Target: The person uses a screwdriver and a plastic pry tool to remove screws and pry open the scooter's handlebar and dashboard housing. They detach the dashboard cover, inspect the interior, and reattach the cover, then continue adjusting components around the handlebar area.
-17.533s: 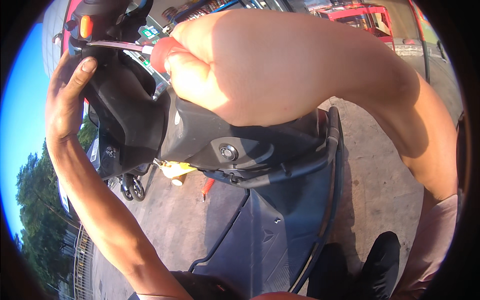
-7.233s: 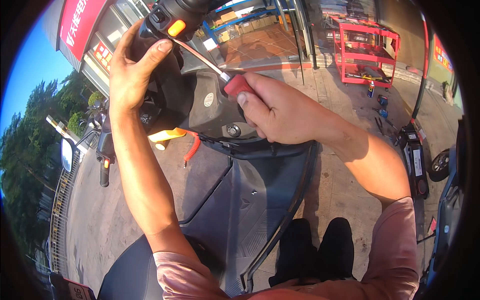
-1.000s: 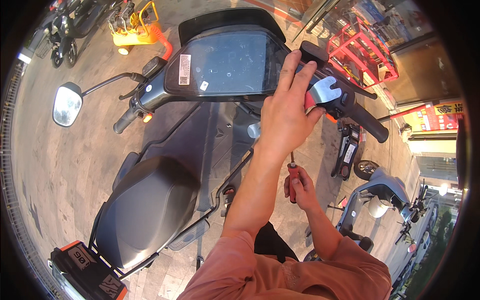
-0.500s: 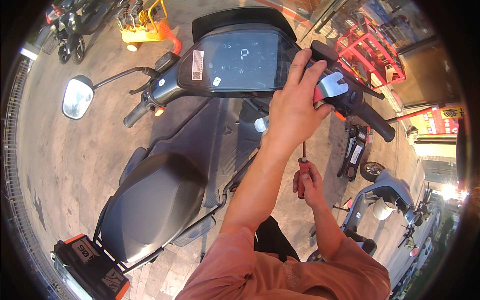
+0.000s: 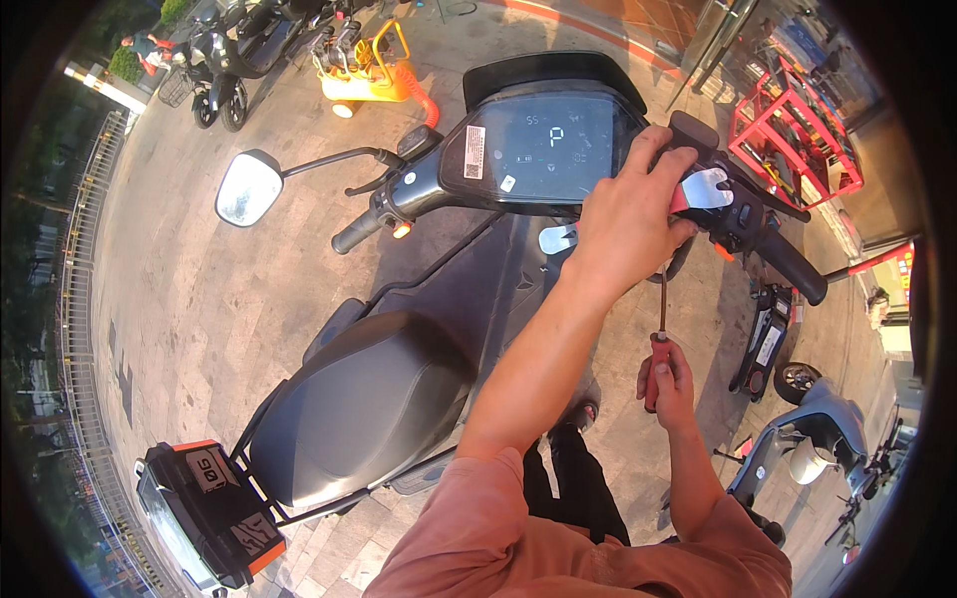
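My left hand (image 5: 635, 214) grips a silver-headed pry tool (image 5: 706, 189) with a red grip, against the right side of the scooter's dashboard (image 5: 538, 145), beside the handlebar switches. Below the handlebar, my right hand (image 5: 668, 384) is closed around a red screwdriver (image 5: 660, 364), its shaft pointing up to the housing's underside near my left hand. The tip is hidden. A second silver piece (image 5: 556, 237) shows under the dashboard, left of my left hand.
Around me are the scooter's seat (image 5: 354, 399), rear box (image 5: 209, 503) and left mirror (image 5: 247, 187), a yellow air compressor (image 5: 369, 75), a red tool cart (image 5: 793, 130), a floor jack (image 5: 763, 339), parked scooters (image 5: 817, 439) and a railing (image 5: 95, 249).
Seconds ago my left hand held the other handlebar end and I worked there with the screwdriver. In the last second the view has shifted, moving everything rightward; both grips look unchanged.
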The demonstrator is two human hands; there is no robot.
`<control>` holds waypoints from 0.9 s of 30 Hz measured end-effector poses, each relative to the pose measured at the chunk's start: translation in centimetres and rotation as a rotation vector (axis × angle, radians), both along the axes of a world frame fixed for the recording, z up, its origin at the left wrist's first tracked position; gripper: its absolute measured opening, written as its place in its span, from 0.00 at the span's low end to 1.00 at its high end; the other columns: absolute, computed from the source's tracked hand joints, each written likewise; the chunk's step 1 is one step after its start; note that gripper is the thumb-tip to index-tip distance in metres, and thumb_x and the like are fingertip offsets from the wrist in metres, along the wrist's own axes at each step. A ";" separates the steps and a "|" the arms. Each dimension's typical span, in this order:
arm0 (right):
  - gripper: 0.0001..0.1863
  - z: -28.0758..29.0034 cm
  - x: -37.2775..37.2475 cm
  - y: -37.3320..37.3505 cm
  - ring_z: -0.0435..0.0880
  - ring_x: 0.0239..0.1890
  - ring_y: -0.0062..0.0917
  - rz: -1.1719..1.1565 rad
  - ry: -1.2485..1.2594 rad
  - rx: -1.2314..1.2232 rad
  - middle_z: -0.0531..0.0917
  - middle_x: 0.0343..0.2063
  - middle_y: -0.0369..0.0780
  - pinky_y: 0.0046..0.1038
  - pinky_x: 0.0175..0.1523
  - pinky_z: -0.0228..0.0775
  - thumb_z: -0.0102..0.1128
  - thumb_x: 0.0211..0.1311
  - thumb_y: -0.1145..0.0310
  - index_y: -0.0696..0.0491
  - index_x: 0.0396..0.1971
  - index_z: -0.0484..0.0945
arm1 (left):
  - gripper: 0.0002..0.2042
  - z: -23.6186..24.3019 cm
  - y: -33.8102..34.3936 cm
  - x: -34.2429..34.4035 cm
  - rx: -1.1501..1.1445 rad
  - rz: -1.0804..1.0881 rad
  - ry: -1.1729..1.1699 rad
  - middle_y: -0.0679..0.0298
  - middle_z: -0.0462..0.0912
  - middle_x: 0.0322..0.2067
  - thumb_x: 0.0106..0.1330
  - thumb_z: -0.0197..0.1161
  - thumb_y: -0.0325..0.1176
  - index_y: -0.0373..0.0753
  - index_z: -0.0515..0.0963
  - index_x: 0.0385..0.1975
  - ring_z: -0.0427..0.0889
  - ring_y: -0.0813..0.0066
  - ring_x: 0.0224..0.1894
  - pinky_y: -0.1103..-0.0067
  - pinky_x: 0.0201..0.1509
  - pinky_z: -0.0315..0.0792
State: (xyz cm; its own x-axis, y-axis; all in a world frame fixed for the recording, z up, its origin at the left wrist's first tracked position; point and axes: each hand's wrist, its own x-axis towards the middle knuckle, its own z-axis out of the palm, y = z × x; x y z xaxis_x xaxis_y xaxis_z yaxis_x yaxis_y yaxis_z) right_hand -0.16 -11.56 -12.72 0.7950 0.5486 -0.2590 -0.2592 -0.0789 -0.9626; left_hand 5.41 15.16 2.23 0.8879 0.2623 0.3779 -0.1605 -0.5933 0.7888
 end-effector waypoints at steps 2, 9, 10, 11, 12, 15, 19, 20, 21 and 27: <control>0.22 -0.1 0.0 0.2 0.76 0.23 0.21 0.009 -0.003 0.012 0.77 0.26 0.39 0.23 0.28 0.71 0.47 0.74 0.64 0.56 0.63 0.64 | 0.36 0.1 0.2 0.0 0.016 -0.007 -0.019 0.59 0.68 0.64 0.44 0.78 0.30 0.43 0.73 0.58 0.78 0.51 0.56 0.62 0.52 0.77; 0.22 -0.2 0.1 -0.6 0.75 0.21 0.21 0.081 -0.054 0.040 0.77 0.26 0.39 0.23 0.28 0.70 0.47 0.74 0.63 0.56 0.63 0.64 | 0.36 -0.2 0.1 0.3 0.036 -0.001 -0.071 0.57 0.70 0.63 0.43 0.78 0.28 0.40 0.73 0.58 0.78 0.49 0.55 0.62 0.54 0.76; 0.23 -0.1 0.1 -0.9 0.75 0.21 0.21 0.083 -0.071 0.049 0.77 0.26 0.39 0.23 0.28 0.70 0.48 0.74 0.62 0.56 0.63 0.64 | 0.36 -0.3 0.1 0.3 0.047 0.004 -0.085 0.57 0.70 0.62 0.43 0.78 0.28 0.39 0.72 0.58 0.78 0.49 0.56 0.62 0.55 0.76; 0.23 0.0 0.2 -1.1 0.75 0.21 0.21 0.080 -0.061 0.022 0.77 0.26 0.39 0.23 0.28 0.69 0.48 0.74 0.62 0.56 0.63 0.64 | 0.36 -0.5 0.1 0.4 0.037 0.003 -0.090 0.57 0.71 0.62 0.43 0.78 0.28 0.40 0.72 0.58 0.77 0.49 0.56 0.63 0.55 0.76; 0.23 0.1 0.4 -1.4 0.75 0.21 0.21 0.066 -0.062 0.013 0.77 0.26 0.40 0.23 0.28 0.69 0.48 0.74 0.61 0.56 0.63 0.64 | 0.36 -0.6 0.2 0.5 0.031 0.001 -0.101 0.57 0.71 0.62 0.43 0.78 0.29 0.40 0.73 0.58 0.77 0.49 0.56 0.63 0.56 0.75; 0.24 0.4 1.1 -1.9 0.75 0.21 0.21 0.065 -0.080 0.022 0.77 0.26 0.40 0.23 0.28 0.69 0.48 0.74 0.60 0.57 0.64 0.63 | 0.36 -0.9 0.3 0.7 0.038 0.008 -0.146 0.57 0.72 0.61 0.43 0.78 0.29 0.40 0.73 0.57 0.77 0.49 0.57 0.64 0.57 0.75; 0.26 0.5 2.5 -2.3 0.75 0.22 0.21 0.076 -0.128 0.018 0.77 0.27 0.40 0.23 0.28 0.69 0.48 0.74 0.60 0.57 0.65 0.63 | 0.36 -1.1 0.3 0.8 0.027 0.013 -0.177 0.57 0.72 0.61 0.41 0.79 0.29 0.40 0.74 0.56 0.76 0.48 0.57 0.64 0.58 0.74; 0.26 0.5 2.8 -2.3 0.75 0.21 0.20 0.081 -0.142 0.021 0.77 0.26 0.40 0.22 0.27 0.68 0.49 0.74 0.59 0.57 0.65 0.63 | 0.35 -1.2 0.3 0.7 0.042 0.020 -0.193 0.57 0.73 0.60 0.43 0.79 0.30 0.40 0.74 0.57 0.77 0.50 0.57 0.65 0.59 0.74; 0.27 0.5 3.1 -2.3 0.75 0.21 0.20 0.105 -0.165 0.027 0.77 0.26 0.40 0.22 0.27 0.68 0.49 0.74 0.58 0.57 0.65 0.63 | 0.34 -1.2 0.2 0.7 0.059 0.024 -0.196 0.57 0.74 0.60 0.46 0.78 0.31 0.39 0.74 0.58 0.77 0.52 0.57 0.67 0.59 0.74; 0.29 0.8 4.4 -2.0 0.75 0.21 0.19 0.173 -0.264 0.055 0.76 0.26 0.39 0.21 0.28 0.68 0.50 0.74 0.54 0.56 0.65 0.63 | 0.34 -2.2 0.4 0.8 -0.002 0.024 -0.241 0.58 0.75 0.58 0.42 0.79 0.29 0.38 0.76 0.55 0.81 0.50 0.51 0.64 0.54 0.76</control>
State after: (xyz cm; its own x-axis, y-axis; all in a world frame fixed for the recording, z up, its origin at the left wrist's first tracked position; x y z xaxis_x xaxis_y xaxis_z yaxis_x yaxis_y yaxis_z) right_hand 4.20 -13.61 -11.93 0.7248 0.6886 -0.0227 0.0127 -0.0463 -0.9988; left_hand 6.25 15.52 0.04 0.7656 0.2830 0.5778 -0.3302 -0.5979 0.7304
